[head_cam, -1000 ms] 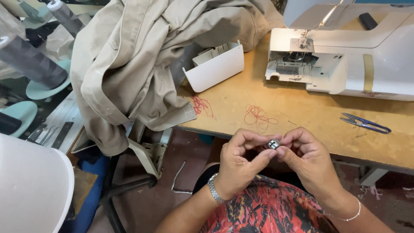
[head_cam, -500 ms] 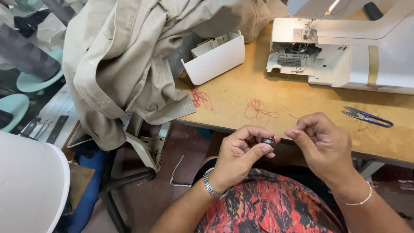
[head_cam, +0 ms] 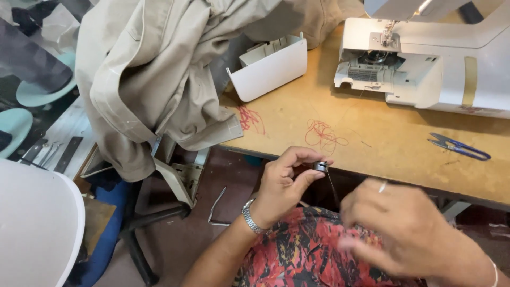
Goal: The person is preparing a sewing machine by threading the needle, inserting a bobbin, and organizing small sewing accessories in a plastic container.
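My left hand [head_cam: 284, 183] pinches a small metal bobbin case [head_cam: 320, 166] between thumb and fingertips, just below the front edge of the wooden table [head_cam: 382, 143]. A thin dark thread [head_cam: 333, 187] runs from the bobbin case down toward my right hand [head_cam: 409, 234]. That hand is blurred, low over my lap, fingers partly closed; whether it grips the thread cannot be made out. A white sewing machine [head_cam: 425, 69] stands at the table's far right with its bobbin area uncovered.
A beige garment [head_cam: 159, 79] hangs over the table's left end. A white machine cover [head_cam: 271, 66] lies beside it. Red thread scraps [head_cam: 324, 135] and blue thread snips [head_cam: 459, 147] lie on the table. A white rounded object [head_cam: 32, 228] sits at the lower left.
My right hand has pulled away from the bobbin case, down and to the right, drawing thread out. My left hand keeps the case. The view has shifted closer.
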